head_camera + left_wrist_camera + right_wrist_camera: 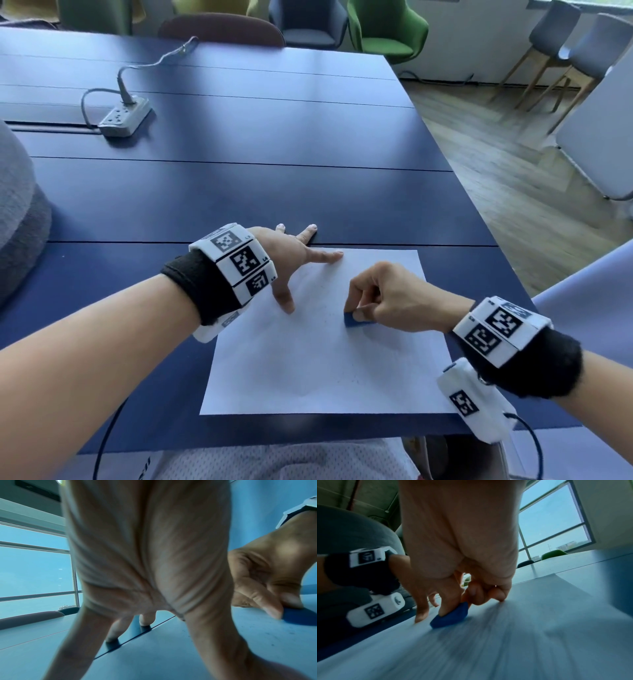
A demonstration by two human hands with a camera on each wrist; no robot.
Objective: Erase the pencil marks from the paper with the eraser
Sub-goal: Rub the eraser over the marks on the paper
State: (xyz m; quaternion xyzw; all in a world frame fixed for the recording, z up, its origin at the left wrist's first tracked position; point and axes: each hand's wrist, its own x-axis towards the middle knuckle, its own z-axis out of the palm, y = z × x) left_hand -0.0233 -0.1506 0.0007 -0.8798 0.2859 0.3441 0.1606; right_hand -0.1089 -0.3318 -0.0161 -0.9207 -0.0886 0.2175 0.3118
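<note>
A white sheet of paper [308,370] lies on the dark blue table [239,192] in front of me. My left hand [291,260] is spread flat, thumb and index finger pressing the paper's upper left part, the other fingers on the table beyond its edge. My right hand [376,298] pinches a small blue eraser [356,320] and holds it down on the paper right of centre. In the right wrist view the eraser [450,616] touches the sheet under thumb and fingers. Faint specks show on the paper; pencil marks are too faint to make out.
A grey power strip [125,116] with its cable lies at the far left of the table. Chairs [387,27] stand beyond the far edge, stools [575,51] at the right. The table's right edge runs close to the paper.
</note>
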